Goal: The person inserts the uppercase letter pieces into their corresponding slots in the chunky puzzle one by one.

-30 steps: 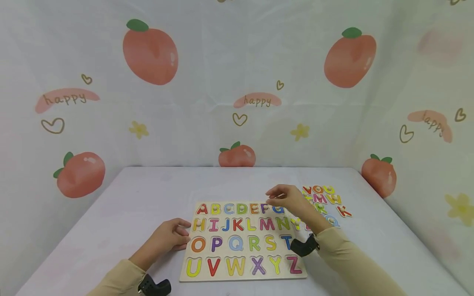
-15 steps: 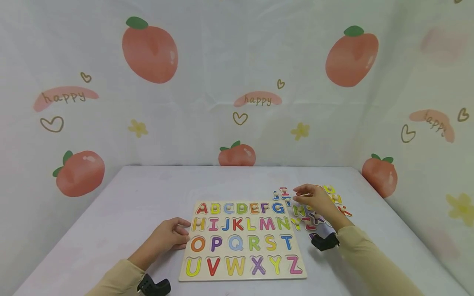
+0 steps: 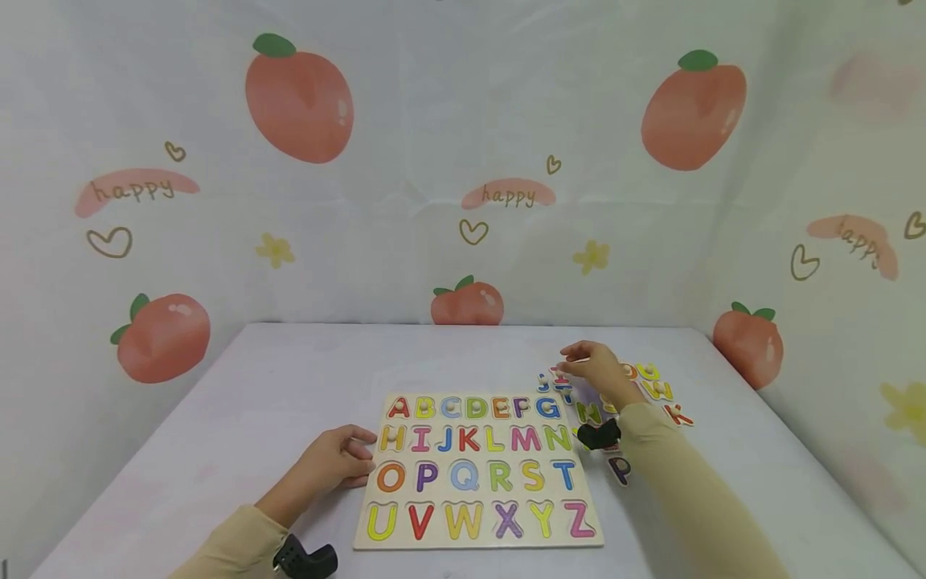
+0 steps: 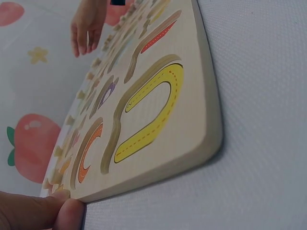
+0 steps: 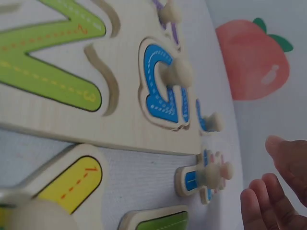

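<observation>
A wooden alphabet puzzle board lies on the table. Pegged letters A to G fill its top row, with a pegged H at the start of the second; the other slots show printed letters. My left hand grips the board's left edge, thumb and finger meeting there in the left wrist view. Beyond the board's far right corner, my right hand hovers beside the pegged letter I, thumb and fingers apart with nothing between them in the right wrist view. Close by lie the letter J and the letter T.
More loose pegged letters lie right of the board, partly behind the right arm: a green N, a yellow W, a yellow U, a red K and a purple P. A patterned cloth hangs behind the table.
My right hand moved right from over the board's top row towards the loose letters, then back left and farther away to the letter I. The left hand stays at the board's edge.
</observation>
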Demonstrator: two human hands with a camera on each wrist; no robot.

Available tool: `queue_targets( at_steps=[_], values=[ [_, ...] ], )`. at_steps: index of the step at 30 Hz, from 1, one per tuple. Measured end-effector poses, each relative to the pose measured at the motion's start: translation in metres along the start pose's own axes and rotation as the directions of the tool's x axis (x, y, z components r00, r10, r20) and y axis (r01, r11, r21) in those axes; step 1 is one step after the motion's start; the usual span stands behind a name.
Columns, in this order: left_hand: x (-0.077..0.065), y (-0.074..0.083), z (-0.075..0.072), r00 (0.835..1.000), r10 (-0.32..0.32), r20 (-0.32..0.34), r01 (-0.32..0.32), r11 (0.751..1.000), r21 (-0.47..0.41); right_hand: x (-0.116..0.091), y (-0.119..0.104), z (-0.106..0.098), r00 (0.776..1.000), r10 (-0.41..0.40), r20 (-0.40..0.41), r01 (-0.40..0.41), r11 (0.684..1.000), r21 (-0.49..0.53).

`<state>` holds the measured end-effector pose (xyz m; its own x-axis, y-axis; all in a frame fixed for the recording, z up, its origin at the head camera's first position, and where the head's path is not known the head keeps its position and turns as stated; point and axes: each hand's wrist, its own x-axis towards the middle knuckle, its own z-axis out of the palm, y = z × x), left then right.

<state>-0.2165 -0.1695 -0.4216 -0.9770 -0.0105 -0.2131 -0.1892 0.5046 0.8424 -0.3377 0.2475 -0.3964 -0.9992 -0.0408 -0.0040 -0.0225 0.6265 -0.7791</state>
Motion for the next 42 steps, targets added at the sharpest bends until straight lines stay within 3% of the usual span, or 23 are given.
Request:
queue_targets(
  at_steps=[7, 22, 30, 35, 42],
  values=[
    [-0.001, 0.002, 0.001, 1.000, -0.007, 0.006, 0.007, 1.000, -0.009, 0.010, 0.008, 0.006, 0.994, 0.106, 0.030, -0.104, 0.993, -0.054],
    [-0.001, 0.001, 0.002, 1.000, -0.007, 0.008, 0.007, 1.000, -0.017, 0.013, 0.011, 0.013, 0.990, 0.143, 0.011, -0.142, 0.987, -0.070],
    [-0.002, 0.002, 0.002, 1.000, 0.007, 0.006, -0.007, 1.000, -0.020, 0.010, 0.004, 0.008, 0.997, 0.080, -0.023, -0.082, 0.993, -0.090],
    [-0.002, 0.003, 0.001, 1.000, 0.005, 0.005, -0.005, 1.000, -0.024, 0.009, -0.014, 0.003, 0.998, 0.037, -0.043, -0.041, 0.995, -0.096],
    [-0.002, 0.002, -0.001, 1.000, 0.000, 0.010, 0.001, 1.000, -0.026, 0.002, -0.043, 0.009, 0.998, -0.064, -0.007, 0.063, 0.997, -0.050]
  ],
)
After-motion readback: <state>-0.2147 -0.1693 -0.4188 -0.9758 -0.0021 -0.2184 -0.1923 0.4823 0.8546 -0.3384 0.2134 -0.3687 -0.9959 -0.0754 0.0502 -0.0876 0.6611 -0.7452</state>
